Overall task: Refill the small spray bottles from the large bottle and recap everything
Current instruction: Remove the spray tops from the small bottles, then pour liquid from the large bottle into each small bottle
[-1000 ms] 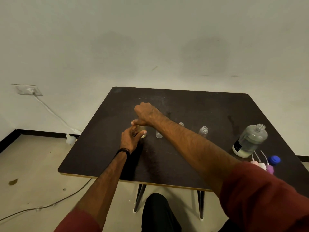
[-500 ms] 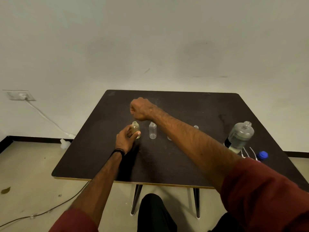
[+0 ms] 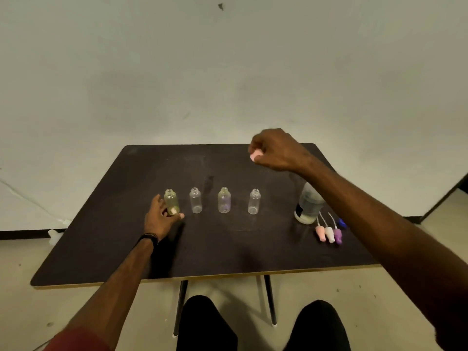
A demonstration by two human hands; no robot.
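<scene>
Several small uncapped bottles stand in a row on the dark table [image 3: 106,244]: a yellowish one [image 3: 171,200], a clear one [image 3: 195,200], a purplish one [image 3: 224,200] and another clear one [image 3: 254,201]. My left hand [image 3: 160,219] holds the yellowish bottle at its base. My right hand [image 3: 274,149] is raised over the far side of the table with a small pale pink piece [image 3: 255,156] pinched in its curled fingers. The large bottle [image 3: 307,206] stands open at the right, partly behind my right forearm. Pink [image 3: 320,231], white [image 3: 329,233] and purple [image 3: 337,234] spray tops lie beside it.
A blue cap [image 3: 342,222] lies behind the spray tops, near my right arm. The table's near edge is just beyond my knees. A cable and a white plug [image 3: 54,233] lie on the floor to the left, by the wall.
My right hand has lifted off the yellowish bottle and swung right and away, carrying the small pink piece. My left hand stays at that bottle. The camera view has shifted.
</scene>
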